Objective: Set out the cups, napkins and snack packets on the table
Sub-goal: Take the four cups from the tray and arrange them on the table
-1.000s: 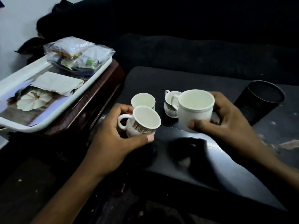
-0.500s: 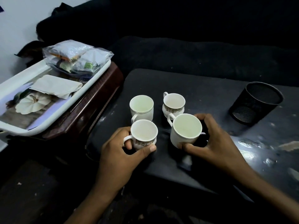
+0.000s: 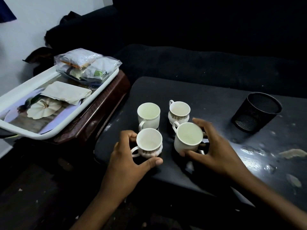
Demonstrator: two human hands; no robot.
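Four white cups stand close together on the dark table (image 3: 216,98). My left hand (image 3: 126,165) is wrapped around the front-left patterned cup (image 3: 149,143), which rests on the table. My right hand (image 3: 216,150) holds the taller plain front-right cup (image 3: 188,138), also set down. Behind them stand a plain cup (image 3: 148,116) and a patterned cup (image 3: 179,112). Folded napkins (image 3: 66,92) and a clear bag of snack packets (image 3: 86,65) lie in the white tray (image 3: 49,134) at the left.
The tray sits on a dark wooden side table (image 3: 101,112) touching the table's left end. A black mesh holder (image 3: 255,112) stands at the right back. A dark sofa (image 3: 199,63) runs behind. Pale scuffs mark the table's right side.
Both hands have lowered their cups from the air onto the table in front of the two back cups, and still rest around them.
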